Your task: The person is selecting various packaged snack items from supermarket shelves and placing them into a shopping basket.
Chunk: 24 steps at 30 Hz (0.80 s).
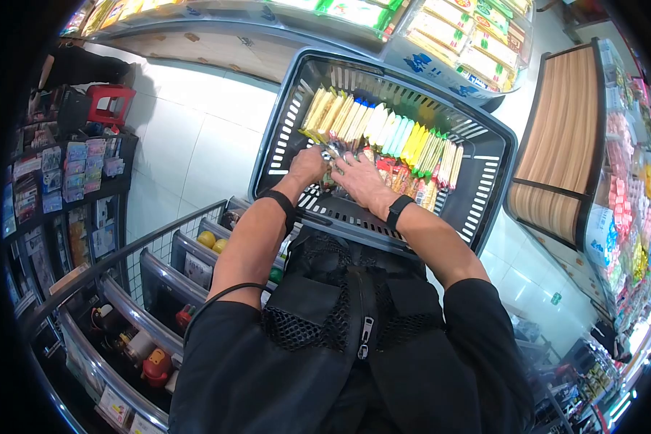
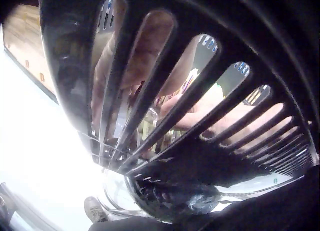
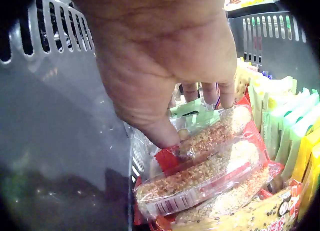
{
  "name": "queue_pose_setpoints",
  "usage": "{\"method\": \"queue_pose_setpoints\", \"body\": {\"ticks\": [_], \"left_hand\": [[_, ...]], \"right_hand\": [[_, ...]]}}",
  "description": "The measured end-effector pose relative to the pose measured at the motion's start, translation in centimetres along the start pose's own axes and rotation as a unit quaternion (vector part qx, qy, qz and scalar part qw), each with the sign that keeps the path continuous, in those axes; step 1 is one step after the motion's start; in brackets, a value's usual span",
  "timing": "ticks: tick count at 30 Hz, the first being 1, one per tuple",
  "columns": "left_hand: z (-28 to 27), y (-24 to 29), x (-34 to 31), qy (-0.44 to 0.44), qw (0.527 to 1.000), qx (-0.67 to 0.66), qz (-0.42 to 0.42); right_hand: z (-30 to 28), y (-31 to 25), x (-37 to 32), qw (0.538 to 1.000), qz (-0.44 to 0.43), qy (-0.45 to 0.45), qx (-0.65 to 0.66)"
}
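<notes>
The right hand pinches a clear packet of grain bars between thumb and fingers, low inside the grey basket. Similar packets (red-edged) lie stacked just beneath it. Upright snack packs stand beyond its fingertips. The left hand sits just beside it; I cannot tell whether it grips anything.

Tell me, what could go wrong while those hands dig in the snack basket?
1. The right hand pinches a grain bar packet in thin clear wrap; a hard squeeze might crumble the bars.
2. The upright packets stand tightly in a row just behind both hands; tugging something out could topple them.
3. The left hand works close to the slotted wall of the basket, so a packet corner might snag there.
</notes>
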<state>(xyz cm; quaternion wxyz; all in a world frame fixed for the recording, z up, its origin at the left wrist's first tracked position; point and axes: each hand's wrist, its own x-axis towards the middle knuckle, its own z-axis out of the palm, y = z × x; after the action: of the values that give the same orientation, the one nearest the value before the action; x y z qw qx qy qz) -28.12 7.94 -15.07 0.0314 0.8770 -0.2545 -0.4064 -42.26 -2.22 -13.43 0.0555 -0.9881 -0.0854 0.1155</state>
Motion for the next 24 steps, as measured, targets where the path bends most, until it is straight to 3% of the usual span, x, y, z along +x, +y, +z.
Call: {"method": "queue_pose_setpoints", "body": {"ticks": [5,11,20,24], "left_hand": [[-0.4,-0.2,-0.2,-0.008,1.0,0.0,-0.002],[0.1,-0.5,-0.1,-0.023,0.999,-0.02,0.039],[1.8,-1.2,1.2,-0.021,0.994,-0.013,0.106],[1.3,-0.6,0.8,-0.026,0.995,-0.007,0.099]], "right_hand": [[0.1,0.1,0.0,0.998,-0.024,0.048,-0.035],[-0.2,0.6,0.6,0.998,-0.005,-0.054,-0.035],[1.4,0.8,-0.5,0.998,-0.014,0.033,-0.048],[1.4,0.4,-0.2,0.999,0.003,0.018,-0.05]]}}
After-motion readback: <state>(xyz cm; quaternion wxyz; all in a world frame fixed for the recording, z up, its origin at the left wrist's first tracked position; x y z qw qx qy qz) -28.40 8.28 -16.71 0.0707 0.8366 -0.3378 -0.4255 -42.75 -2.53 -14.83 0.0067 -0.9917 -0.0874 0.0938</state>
